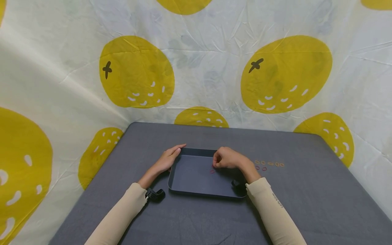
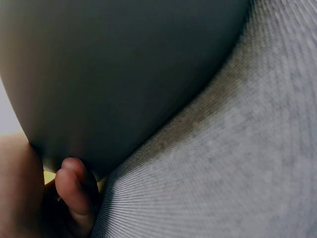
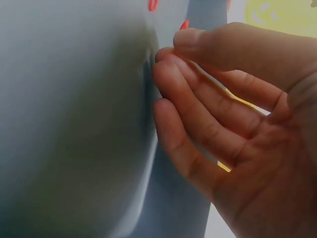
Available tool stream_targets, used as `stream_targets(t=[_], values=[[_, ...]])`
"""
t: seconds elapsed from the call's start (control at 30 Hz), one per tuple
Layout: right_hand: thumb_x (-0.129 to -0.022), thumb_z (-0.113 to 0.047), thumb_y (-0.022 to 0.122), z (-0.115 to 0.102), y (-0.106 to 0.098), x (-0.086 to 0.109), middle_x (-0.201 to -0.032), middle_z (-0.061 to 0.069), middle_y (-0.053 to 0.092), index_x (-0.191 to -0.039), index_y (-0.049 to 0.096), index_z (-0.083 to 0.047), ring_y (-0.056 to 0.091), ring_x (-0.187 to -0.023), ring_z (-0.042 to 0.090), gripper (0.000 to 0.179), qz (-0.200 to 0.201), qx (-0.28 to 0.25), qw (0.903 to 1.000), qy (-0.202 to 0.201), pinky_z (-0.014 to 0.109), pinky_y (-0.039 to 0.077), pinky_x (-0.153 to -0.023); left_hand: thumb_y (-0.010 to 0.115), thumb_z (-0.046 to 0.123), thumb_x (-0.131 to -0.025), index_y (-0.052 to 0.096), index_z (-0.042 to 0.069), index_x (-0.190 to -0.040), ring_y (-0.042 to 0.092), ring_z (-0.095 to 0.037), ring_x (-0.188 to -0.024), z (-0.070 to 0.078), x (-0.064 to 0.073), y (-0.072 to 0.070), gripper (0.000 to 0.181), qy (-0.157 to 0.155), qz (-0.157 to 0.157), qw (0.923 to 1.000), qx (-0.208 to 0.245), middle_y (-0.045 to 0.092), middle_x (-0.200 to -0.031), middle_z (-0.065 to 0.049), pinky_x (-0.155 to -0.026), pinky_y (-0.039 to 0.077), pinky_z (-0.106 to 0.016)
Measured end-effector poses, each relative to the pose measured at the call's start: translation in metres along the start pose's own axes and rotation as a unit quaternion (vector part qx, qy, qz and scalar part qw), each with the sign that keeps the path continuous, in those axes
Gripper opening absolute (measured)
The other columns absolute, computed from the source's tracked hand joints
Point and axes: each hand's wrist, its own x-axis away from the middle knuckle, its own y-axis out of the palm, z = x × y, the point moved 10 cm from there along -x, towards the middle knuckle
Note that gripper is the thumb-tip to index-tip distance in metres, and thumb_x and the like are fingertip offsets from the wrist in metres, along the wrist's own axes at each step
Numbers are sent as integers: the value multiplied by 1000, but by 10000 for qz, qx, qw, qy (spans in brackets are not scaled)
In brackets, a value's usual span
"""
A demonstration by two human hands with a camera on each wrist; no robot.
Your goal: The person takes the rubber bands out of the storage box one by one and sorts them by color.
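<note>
A dark grey rectangular tray (image 1: 199, 194) with a low rim sits in the middle of the table. At its far left corner my left hand (image 1: 166, 160) grips the rim; in the left wrist view, bent fingers (image 2: 74, 191) lie against the tray's outer wall (image 2: 114, 84). Over the tray's right half, my right hand (image 1: 228, 158) pinches a small red rubber band (image 3: 184, 24) between thumb and fingertips, mostly hidden by them. Another red rubber band (image 1: 212, 172) lies on the tray floor just below those fingertips.
Right of the tray, several yellow-orange rubber bands (image 1: 270, 163) lie in a row on the grey cloth-covered table (image 1: 196, 221). Two red rubber bands (image 1: 264, 168) lie in front of them. A fruit-patterned curtain (image 1: 208, 75) hangs behind the table.
</note>
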Motion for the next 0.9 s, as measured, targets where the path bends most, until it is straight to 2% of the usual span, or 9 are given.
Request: stream_targets(t=[0.27, 0.47, 0.67, 0.9], values=[[-91, -6, 73, -3, -14, 7, -86, -5, 74, -88, 78, -12, 64, -77, 8, 8, 243, 49, 9996, -149, 27, 54, -71, 34, 38, -115, 47, 22, -158, 48, -19, -37, 0, 0, 0, 47, 59, -17, 10000, 19, 54, -152, -17, -41, 49, -41], [-92, -4, 71, -5, -29, 19, -90, -2, 75, -96, 78, -8, 67, -81, 9, 9, 475, -50, 9987, -193, 29, 56, -71, 34, 37, -115, 47, 24, -157, 48, -18, -37, -1, 0, 0, 46, 54, 4, 10000, -36, 53, -154, -15, -42, 50, -41], [-94, -4, 70, 3, -45, 39, -94, 6, 78, -103, 79, -3, 69, -83, 11, 13, 708, -53, 9975, -58, 30, 56, -71, 35, 37, -114, 48, 24, -156, 48, -18, -37, -2, -1, 0, 46, 84, 53, 9999, -22, 53, -154, -13, -42, 50, -40], [-97, -5, 69, 27, -60, 69, -102, 12, 78, -105, 78, -3, 72, -88, 21, 13, 862, -254, 9954, 341, 34, 58, -73, 35, 38, -114, 48, 23, -157, 48, -19, -38, -1, -1, 0, 46, 68, 42, 10000, -17, 51, -156, -13, -44, 50, -39]])
